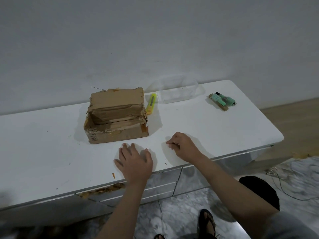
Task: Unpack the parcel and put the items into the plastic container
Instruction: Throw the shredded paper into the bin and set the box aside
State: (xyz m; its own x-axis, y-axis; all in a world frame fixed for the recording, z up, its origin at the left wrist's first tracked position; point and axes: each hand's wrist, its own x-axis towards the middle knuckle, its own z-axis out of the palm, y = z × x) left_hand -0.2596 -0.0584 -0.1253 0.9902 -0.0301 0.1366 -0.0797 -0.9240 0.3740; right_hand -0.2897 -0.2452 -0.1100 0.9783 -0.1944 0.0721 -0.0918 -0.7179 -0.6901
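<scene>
A worn brown cardboard parcel (115, 118) stands on the white cabinet top (215, 125), its top flap folded up and its inside dark. Behind it to the right lies a clear plastic container (174, 89) against the wall. A small bundle of green items (222, 100) lies at the far right. My left hand (134, 161) rests flat on the surface just in front of the parcel, fingers spread. My right hand (183, 145) is to its right, fingers curled with the tips pinched together; whether anything is between them cannot be told.
A yellow utility knife (151, 104) lies between the parcel and the container. The cabinet's front edge is chipped at the lower left (103, 188). Below are marble floor tiles, a cable (284, 187) and my sandalled feet.
</scene>
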